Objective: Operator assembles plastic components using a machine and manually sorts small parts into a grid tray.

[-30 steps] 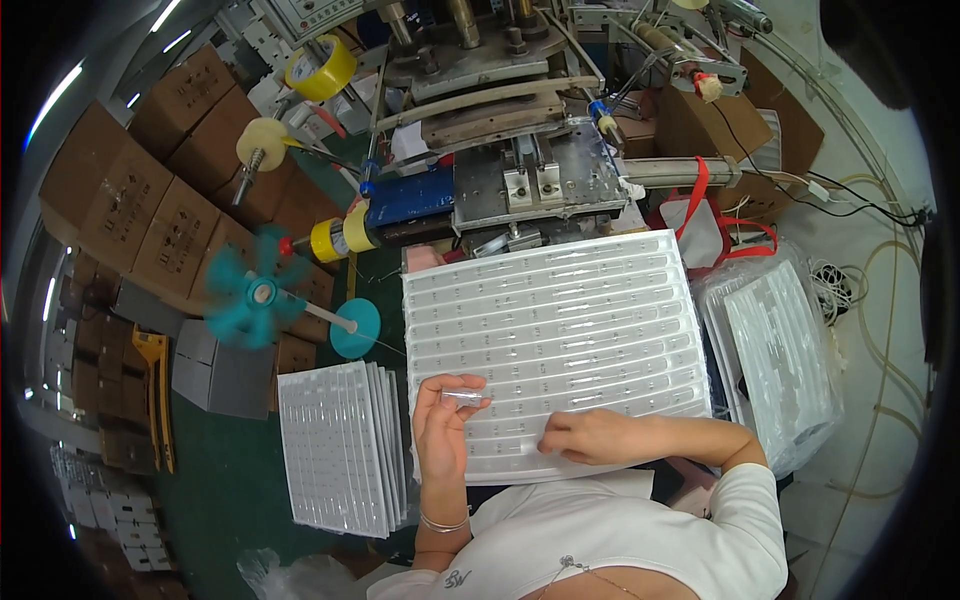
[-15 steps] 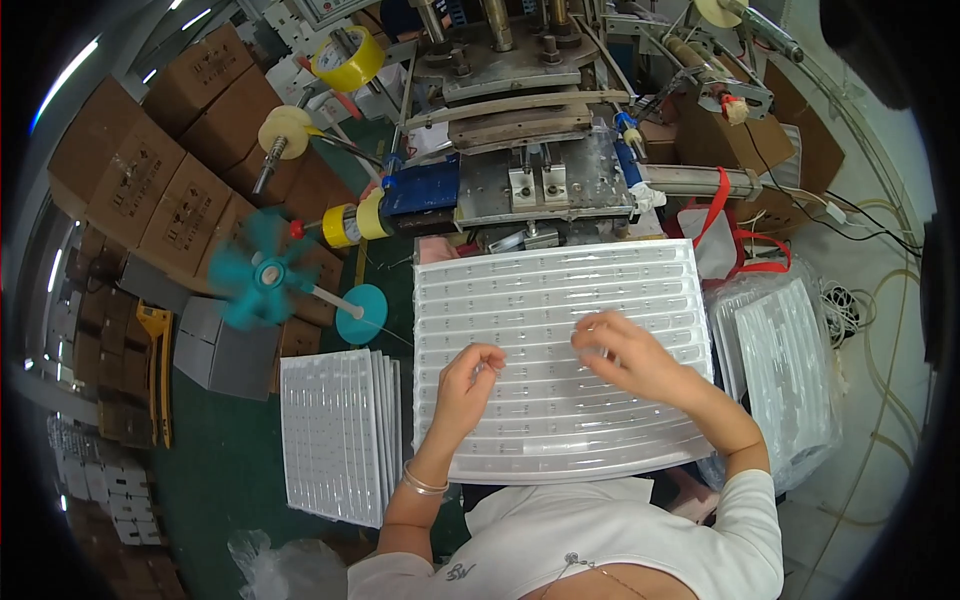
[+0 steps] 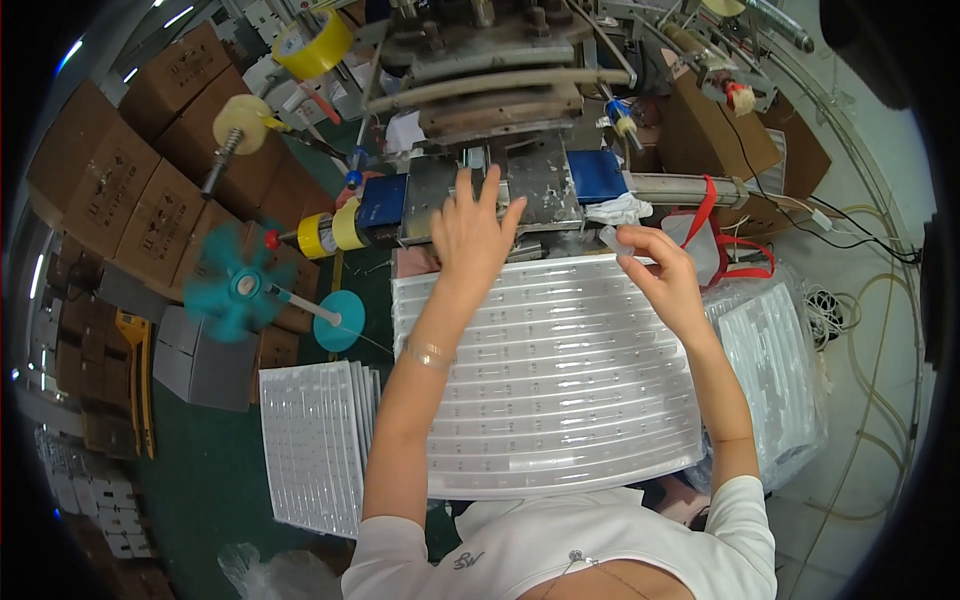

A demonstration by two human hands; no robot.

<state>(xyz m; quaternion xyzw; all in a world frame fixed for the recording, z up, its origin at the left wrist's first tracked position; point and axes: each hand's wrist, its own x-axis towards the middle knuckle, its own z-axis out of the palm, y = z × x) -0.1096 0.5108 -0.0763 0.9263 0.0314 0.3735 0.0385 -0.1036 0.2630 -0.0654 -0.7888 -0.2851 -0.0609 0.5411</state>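
My left hand [image 3: 470, 230] is over the metal plate [image 3: 540, 190] of a press machine, its fingers spread. Its fingertips reach a small fixture [image 3: 475, 158] in the middle of the plate; whether they touch it I cannot tell. With thumb and fingers, my right hand [image 3: 665, 275] pinches a small clear plastic piece [image 3: 611, 238] just beyond the far right corner of a tray. That wide tray [image 3: 560, 380], white and ribbed with rows of small clear pieces, lies between my forearms. Above the plate hangs the dark press head [image 3: 500, 110].
Blue pads [image 3: 597, 175] flank the plate, with yellow tape rolls [image 3: 318, 236] at its left. A teal fan [image 3: 240, 285] spins beside stacked cartons [image 3: 120, 180]. More trays [image 3: 310, 440] stand at the left; plastic-wrapped trays [image 3: 770, 350] are at the right.
Both hands have moved away from me, off the tray: the left onto the machine plate, the right to the tray's far right corner. The view has shifted, and the plate sits further left.
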